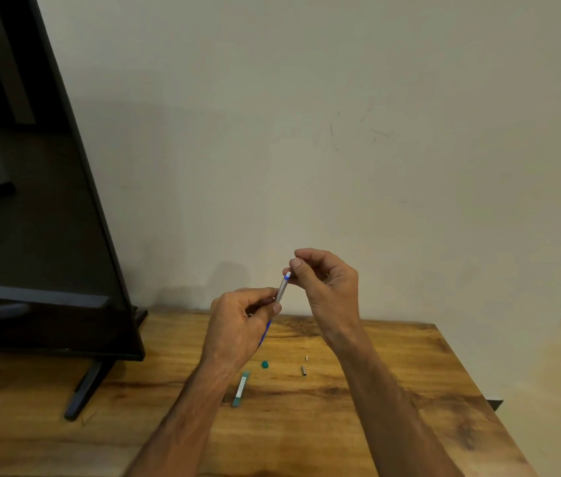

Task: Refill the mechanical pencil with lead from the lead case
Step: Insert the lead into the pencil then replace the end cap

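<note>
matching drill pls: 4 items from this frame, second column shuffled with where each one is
1. mechanical pencil
2. lead case
3. green cap
4. small metal cap

A. lying on the table, nearest the camera of the four
B. on the table, just beyond the lead case's far end
C. raised off the table, gripped by the left hand, right hand at its top end
D. on the table, under the right forearm side

Pairs: 1-C, 2-A, 3-B, 4-D

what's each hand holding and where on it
Left hand grips the mechanical pencil mid-barrel; right hand pinches at its top end.
</note>
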